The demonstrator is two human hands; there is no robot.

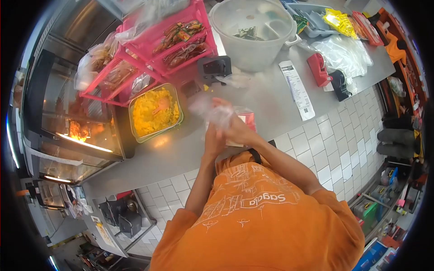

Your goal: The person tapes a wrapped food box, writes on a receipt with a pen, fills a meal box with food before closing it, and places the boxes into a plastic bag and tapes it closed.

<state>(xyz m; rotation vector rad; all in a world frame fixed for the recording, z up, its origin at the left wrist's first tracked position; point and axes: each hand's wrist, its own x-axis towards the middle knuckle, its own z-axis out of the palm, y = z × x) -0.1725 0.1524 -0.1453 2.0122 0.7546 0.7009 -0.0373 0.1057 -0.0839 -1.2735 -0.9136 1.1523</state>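
My left hand (215, 138) and my right hand (238, 130) are close together above the near edge of the metal counter. Both are closed on a crumpled clear plastic bag (219, 114), which is blurred by motion. What is inside the bag, if anything, I cannot make out. Beneath my right hand lies a red and white packet (248, 119), partly covered. To the left of my hands stands a rectangular tub (177, 125) of yellow crumbly food (147, 116), with a pinkish-orange utensil (161, 107) lying in it.
Pink baskets (149, 67) of packaged food stand at the back left, near a lit glass cabinet (74, 106). Behind my hands are a black device (214, 67) and a large translucent bucket (253, 49). A receipt (297, 90), a red tape dispenser (319, 70) and plastic bags (343, 54) lie rightward.
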